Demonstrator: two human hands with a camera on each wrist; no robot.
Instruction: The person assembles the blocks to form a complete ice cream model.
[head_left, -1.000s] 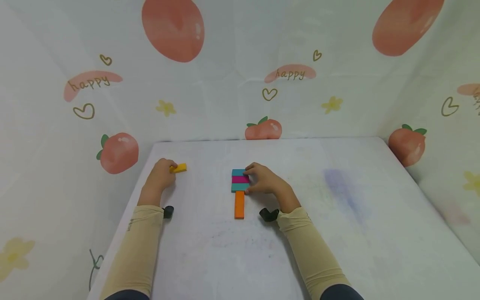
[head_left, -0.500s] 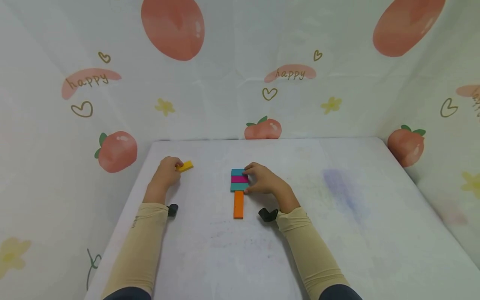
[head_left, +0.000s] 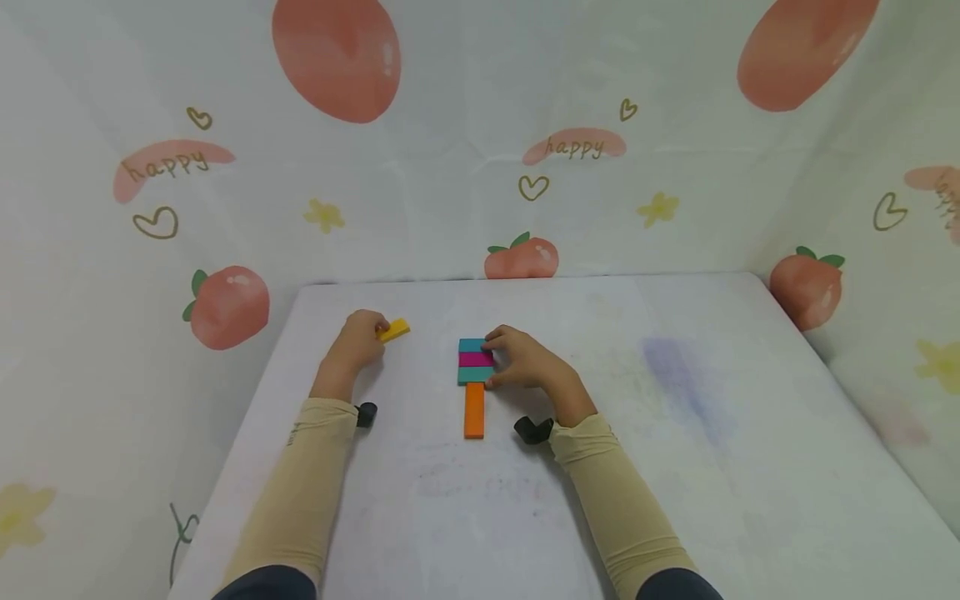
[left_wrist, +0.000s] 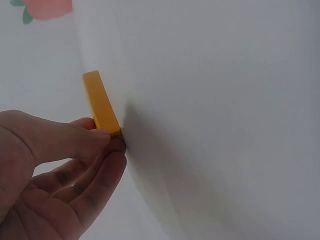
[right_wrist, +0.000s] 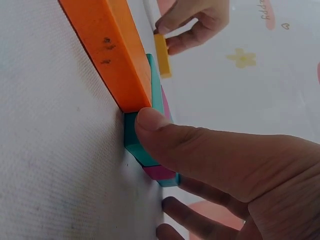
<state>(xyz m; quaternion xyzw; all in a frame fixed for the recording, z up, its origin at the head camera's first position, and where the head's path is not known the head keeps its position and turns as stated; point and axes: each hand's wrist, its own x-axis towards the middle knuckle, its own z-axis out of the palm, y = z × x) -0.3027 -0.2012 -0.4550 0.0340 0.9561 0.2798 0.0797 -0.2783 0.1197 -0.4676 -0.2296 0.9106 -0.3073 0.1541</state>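
My left hand (head_left: 356, 343) pinches a yellow rectangular block (head_left: 395, 331) by one end, left of the other blocks. In the left wrist view, thumb and fingertips grip the block (left_wrist: 101, 102), whose far end points away from the palm. Three blocks lie side by side at the table's middle: blue-teal (head_left: 471, 344), magenta (head_left: 473, 359) and teal (head_left: 471, 376). My right hand (head_left: 528, 360) spans their right ends, thumb on the nearest and a fingertip on the farthest. An orange block (head_left: 474, 411) runs lengthwise toward me, its end against the teal one.
The blocks lie on a white table (head_left: 420, 517) with a purple smudge (head_left: 686, 387) on the right. A patterned curtain (head_left: 435, 167) hangs behind and along the sides. Black wrist-worn devices (head_left: 534, 430) jut inward from the sleeves.
My left hand has moved to the right with the yellow block, nearer the row of blocks, and the block's far end tilts more away from me. The right hand has stayed at the row.
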